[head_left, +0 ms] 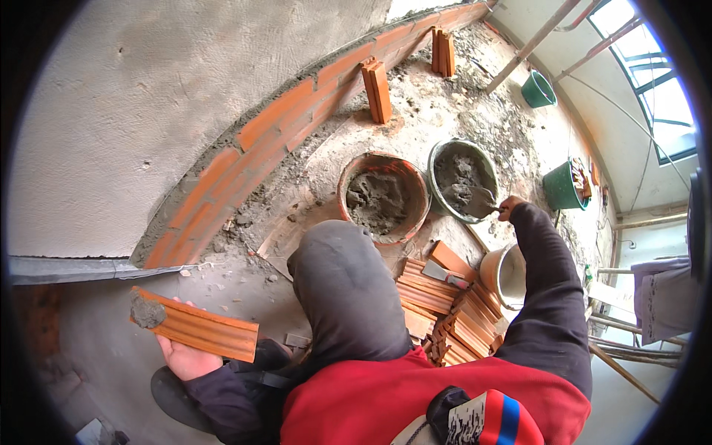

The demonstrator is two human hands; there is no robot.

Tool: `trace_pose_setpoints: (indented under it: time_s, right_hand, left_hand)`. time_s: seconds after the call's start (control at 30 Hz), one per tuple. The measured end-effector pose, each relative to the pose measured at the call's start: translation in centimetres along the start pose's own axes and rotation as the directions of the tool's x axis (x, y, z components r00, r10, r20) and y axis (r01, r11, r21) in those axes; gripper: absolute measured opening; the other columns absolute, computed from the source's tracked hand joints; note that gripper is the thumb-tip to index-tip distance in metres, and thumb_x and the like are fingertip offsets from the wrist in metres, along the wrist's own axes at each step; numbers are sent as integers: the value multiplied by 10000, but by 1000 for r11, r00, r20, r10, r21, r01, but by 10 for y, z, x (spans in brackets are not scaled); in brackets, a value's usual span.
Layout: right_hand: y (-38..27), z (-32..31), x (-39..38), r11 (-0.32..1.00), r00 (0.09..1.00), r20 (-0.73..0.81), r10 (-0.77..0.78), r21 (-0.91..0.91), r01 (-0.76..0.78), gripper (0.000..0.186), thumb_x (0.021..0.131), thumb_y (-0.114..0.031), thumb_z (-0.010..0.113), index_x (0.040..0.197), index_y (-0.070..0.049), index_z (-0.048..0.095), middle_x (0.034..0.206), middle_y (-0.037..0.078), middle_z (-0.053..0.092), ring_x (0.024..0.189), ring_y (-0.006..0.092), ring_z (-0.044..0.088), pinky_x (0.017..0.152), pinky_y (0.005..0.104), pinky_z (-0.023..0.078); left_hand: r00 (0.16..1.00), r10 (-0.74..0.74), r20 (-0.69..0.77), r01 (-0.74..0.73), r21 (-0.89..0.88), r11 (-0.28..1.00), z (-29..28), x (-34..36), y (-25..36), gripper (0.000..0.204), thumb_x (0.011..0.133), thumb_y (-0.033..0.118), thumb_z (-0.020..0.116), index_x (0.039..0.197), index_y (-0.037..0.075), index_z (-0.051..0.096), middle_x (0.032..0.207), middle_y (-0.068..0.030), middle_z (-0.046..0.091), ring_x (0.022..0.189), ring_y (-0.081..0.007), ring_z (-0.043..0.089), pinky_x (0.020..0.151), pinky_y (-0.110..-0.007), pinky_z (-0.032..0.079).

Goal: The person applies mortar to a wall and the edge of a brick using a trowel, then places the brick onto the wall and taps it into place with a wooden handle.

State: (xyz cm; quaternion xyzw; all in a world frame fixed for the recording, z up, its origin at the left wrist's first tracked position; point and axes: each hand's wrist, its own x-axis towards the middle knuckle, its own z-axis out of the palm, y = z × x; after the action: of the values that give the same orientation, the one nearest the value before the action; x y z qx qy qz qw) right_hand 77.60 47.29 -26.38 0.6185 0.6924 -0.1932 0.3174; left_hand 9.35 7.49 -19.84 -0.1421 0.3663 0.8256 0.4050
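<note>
My left hand (185,357) holds a long terracotta brick (208,335) low at the left, a lump of grey mortar (148,314) on its outer end. My right hand (510,208) grips a trowel (478,204) whose blade is in the mortar of the grey bucket (460,178). An orange bucket of mortar (384,226) stands left of it. Below the buckets lie stacked bricks (426,289) with a putty knife (445,273) on them, beside a white bucket (510,274).
A low brick wall (274,119) curves along the left wall. Two upright bricks piles (376,93) (443,53) stand near it. Green buckets (539,90) (561,189) stand right, below slanted poles (545,30) and a window (656,81). Cloths (660,297) hang at far right.
</note>
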Motion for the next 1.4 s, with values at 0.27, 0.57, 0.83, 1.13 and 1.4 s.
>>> trace_pose_setpoints:
  time_s: [0.27,0.57,0.83,1.13,1.4]
  right_hand:
    - [-4,26,2,998,989,-136,58,41,-52,280,693,-324,708,849,-92,718,698,95,663,670,223,635,647,378,513]
    - [-76,-26,4,941,976,-113,188,-265,-212,357,702,-277,725,1042,-171,727,1004,103,710,964,297,674,833,400,544]
    - [-41,-20,30,999,993,105,-48,-4,49,280,721,-292,750,934,-111,731,764,65,689,701,190,657,647,361,524]
    - [-52,9,1,679,979,181,92,708,-195,233,800,-234,710,913,-31,692,650,35,596,514,138,553,455,308,432]
    - [-81,9,-51,388,979,-119,167,921,46,175,874,-209,639,783,-63,605,566,3,498,433,119,464,393,287,354]
  left_hand:
    - [978,-40,206,60,-92,994,21,-2,-14,468,1036,414,343,1372,117,477,1330,-115,546,1178,-284,534,1039,-476,404]
    - [991,2,134,4,-46,999,18,-9,-15,453,1039,410,349,1367,129,487,1330,-114,548,1172,-276,536,1045,-459,409]
    - [993,33,113,-25,-71,997,21,-5,-14,447,1037,407,360,1360,130,494,1323,-120,553,1164,-273,542,1044,-440,415]
    - [933,-55,355,72,-37,997,19,1,-19,452,1034,408,357,1349,117,498,1294,-118,563,1151,-274,545,1042,-446,409]
    - [973,-42,227,86,-189,978,60,0,-30,468,1024,421,372,1343,102,496,1270,-133,568,1132,-291,545,1037,-476,401]
